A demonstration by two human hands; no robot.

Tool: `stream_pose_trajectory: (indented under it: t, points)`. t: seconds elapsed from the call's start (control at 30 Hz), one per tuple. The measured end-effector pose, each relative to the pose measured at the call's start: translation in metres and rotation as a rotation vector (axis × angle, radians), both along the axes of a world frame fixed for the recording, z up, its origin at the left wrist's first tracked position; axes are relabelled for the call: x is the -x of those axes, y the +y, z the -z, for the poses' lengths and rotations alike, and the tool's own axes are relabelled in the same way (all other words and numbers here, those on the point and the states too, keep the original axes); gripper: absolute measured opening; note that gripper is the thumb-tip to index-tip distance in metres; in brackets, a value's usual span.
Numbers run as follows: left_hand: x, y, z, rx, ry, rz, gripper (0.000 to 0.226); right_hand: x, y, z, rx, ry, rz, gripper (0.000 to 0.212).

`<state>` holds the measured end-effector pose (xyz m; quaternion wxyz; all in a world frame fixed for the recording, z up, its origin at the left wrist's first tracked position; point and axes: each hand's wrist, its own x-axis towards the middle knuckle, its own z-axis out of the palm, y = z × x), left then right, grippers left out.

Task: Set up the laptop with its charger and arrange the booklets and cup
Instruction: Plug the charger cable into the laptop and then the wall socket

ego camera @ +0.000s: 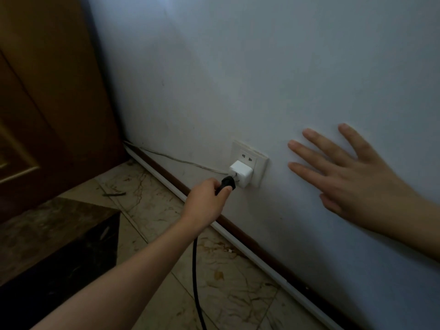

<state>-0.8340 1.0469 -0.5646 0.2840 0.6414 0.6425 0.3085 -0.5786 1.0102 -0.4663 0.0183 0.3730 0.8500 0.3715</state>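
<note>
My left hand (pixel 206 202) grips the black charger plug (pixel 227 183), whose tip is at the white adapter (pixel 241 173) seated in the wall socket (pixel 253 160). The plug's black cable (pixel 196 282) hangs from my fist down to the floor. My right hand (pixel 350 173) lies flat on the white wall to the right of the socket, fingers spread, holding nothing. Laptop, booklets and cup are out of view.
A thin white wire (pixel 181 160) runs left from the adapter along the wall above the skirting board (pixel 238 231). A wooden door (pixel 47 103) stands at the left. A dark stone-topped block (pixel 59 234) sits on the marble floor (pixel 233 294) at lower left.
</note>
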Motion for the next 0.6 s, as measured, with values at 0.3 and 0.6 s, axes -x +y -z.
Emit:
stream_pose_trajectory:
  t: [0.3,0.6]
  points:
    - [0.005,-0.005,0.012,-0.107,-0.058,-0.062,0.012,0.003,-0.001,-0.001,0.018,-0.01,0.027,0.084]
    - [0.008,0.008,-0.007,-0.125,0.139,-0.034,0.022,0.004,-0.002,-0.003,0.041,-0.003,0.055,0.086]
